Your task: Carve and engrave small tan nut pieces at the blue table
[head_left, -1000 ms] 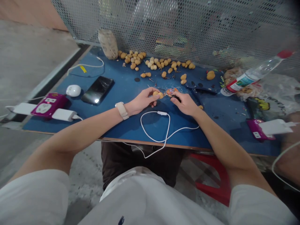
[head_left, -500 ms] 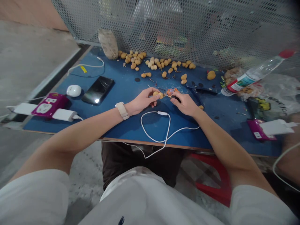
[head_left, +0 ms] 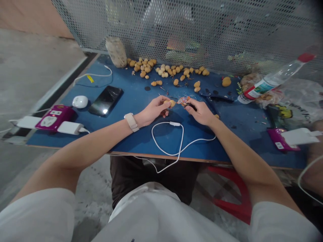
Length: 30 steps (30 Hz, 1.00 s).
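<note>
My left hand (head_left: 155, 109) is closed around a small yellow gourd (head_left: 172, 103), pinched between thumb and fingers above the blue table (head_left: 131, 137). Opposite it, my right hand (head_left: 201, 112) grips a dark-handled tool (head_left: 191, 106); its tip is too small to make out, and it points toward the gourd. A small gap shows between tool and gourd. Just behind the hands lies a crumpled, orange-and-pale colourful scrap (head_left: 182, 100) with pale crumbs about it. Several more small gourds (head_left: 145, 67) are spread along the back of the table.
A cloudy jar (head_left: 116, 52) stands at the back left. A phone (head_left: 106, 101), white case (head_left: 80, 101) and purple power strip (head_left: 54, 117) lie left. In front of my hands loops a white cable (head_left: 165, 154). A leaning bottle (head_left: 272, 82) and plastic bag (head_left: 302, 101) are right.
My right hand and its tool have drawn slightly right, away from the gourd. The gourd sits turned differently in my left fingers. The whole view has shifted slightly.
</note>
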Tool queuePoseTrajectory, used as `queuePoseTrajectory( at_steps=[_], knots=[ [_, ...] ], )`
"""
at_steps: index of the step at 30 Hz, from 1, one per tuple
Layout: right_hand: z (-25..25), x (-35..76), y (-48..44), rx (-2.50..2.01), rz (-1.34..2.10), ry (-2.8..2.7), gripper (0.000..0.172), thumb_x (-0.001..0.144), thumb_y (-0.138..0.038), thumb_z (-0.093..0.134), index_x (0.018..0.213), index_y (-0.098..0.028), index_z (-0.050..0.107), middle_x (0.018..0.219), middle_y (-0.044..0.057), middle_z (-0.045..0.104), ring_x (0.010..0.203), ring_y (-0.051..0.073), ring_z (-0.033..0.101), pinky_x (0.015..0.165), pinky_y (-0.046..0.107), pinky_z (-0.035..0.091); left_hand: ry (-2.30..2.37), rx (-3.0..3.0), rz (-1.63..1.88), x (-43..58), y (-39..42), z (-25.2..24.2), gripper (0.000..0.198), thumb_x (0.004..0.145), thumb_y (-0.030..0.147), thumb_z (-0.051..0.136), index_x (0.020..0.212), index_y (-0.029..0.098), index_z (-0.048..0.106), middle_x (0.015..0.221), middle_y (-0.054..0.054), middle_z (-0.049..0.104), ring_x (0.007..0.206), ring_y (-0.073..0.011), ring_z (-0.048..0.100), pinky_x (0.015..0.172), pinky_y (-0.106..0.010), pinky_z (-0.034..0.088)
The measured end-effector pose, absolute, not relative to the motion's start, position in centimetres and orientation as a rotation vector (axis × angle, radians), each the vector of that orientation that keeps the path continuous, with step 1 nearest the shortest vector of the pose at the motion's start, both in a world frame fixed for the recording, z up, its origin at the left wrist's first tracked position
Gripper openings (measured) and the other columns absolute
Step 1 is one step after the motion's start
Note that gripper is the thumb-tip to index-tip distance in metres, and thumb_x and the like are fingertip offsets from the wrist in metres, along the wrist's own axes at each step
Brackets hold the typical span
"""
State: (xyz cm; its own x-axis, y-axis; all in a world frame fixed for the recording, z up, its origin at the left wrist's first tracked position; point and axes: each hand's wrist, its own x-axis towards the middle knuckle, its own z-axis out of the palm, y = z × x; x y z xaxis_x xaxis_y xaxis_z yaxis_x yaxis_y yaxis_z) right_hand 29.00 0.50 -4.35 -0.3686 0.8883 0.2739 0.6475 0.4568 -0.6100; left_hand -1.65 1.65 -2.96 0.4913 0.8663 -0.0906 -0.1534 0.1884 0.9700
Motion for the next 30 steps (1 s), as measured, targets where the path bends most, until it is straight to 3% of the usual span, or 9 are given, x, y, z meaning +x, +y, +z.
queuePoseTrajectory(
  at_steps=[5,9,14,17,21,25,30],
  knots=[
    [-4.0,29.1,0.1,-1.273,0.598,-2.132,0.091,0.107,-0.120,0.054,0.119,-0.031,0.070,0.093,0.006,0.077,0.083,0.031,0.071,0.084,0.048,0.052,0.770,1.217,0.834,-1.9,1.8,-3.8,0.040,0.110,0.020,0.103,0.113,0.023,0.063,0.096,0.003,0.078,0.086,-0.0126,0.081,0.079,-0.026,0.059],
    [-4.6,29.3,-0.1,-1.278,0.569,-2.103,0.086,0.107,-0.117,0.060,0.122,-0.032,0.067,0.087,0.002,0.070,0.077,0.028,0.065,0.080,0.046,0.049,0.834,1.365,0.958,-2.1,2.2,-4.9,0.050,0.096,0.015,0.106,0.101,0.024,0.057,0.107,0.001,0.083,0.102,-0.0148,0.084,0.093,-0.029,0.062],
    [-5.2,28.2,-0.8,-1.217,0.563,-2.012,0.080,0.112,-0.111,0.065,0.126,-0.032,0.067,0.089,0.001,0.070,0.076,0.025,0.060,0.079,0.044,0.048,0.945,1.666,1.122,-2.8,3.2,-5.6,0.049,0.092,0.021,0.108,0.095,0.024,0.059,0.107,-0.001,0.086,0.099,-0.0155,0.079,0.082,-0.028,0.055],
    [-5.0,26.8,-1.7,-1.204,0.592,-1.946,0.078,0.116,-0.107,0.062,0.130,-0.031,0.072,0.096,0.004,0.075,0.082,0.027,0.065,0.080,0.044,0.050,0.965,1.766,1.187,-2.9,3.5,-6.0,0.046,0.094,0.025,0.111,0.108,0.025,0.067,0.110,-0.002,0.089,0.100,-0.0164,0.082,0.077,-0.028,0.054],
    [-4.4,25.0,-2.7,-1.225,0.658,-1.881,0.081,0.120,-0.108,0.050,0.127,-0.030,0.074,0.089,0.003,0.070,0.075,0.026,0.064,0.078,0.046,0.050,0.916,1.873,1.236,-2.6,2.9,-6.2,0.040,0.107,0.036,0.105,0.131,0.026,0.074,0.125,-0.006,0.094,0.105,-0.0177,0.087,0.083,-0.029,0.062],
    [-4.8,24.1,-2.9,-1.213,0.630,-1.821,0.084,0.117,-0.111,0.051,0.133,-0.031,0.070,0.094,0.004,0.073,0.082,0.028,0.071,0.081,0.046,0.054,0.857,1.969,1.275,-2.3,2.2,-5.8,0.025,0.119,0.040,0.091,0.135,0.024,0.081,0.139,-0.010,0.096,0.113,-0.0184,0.089,0.090,-0.029,0.067],
    [-6.0,23.8,-2.5,-1.206,0.523,-1.813,0.078,0.119,-0.107,0.054,0.137,-0.032,0.066,0.104,0.006,0.078,0.090,0.031,0.077,0.086,0.049,0.061,0.834,1.970,1.302,-2.4,2.3,-5.6,0.025,0.120,0.043,0.092,0.133,0.023,0.086,0.137,-0.011,0.097,0.112,-0.0187,0.089,0.092,-0.030,0.069]
  ],
)
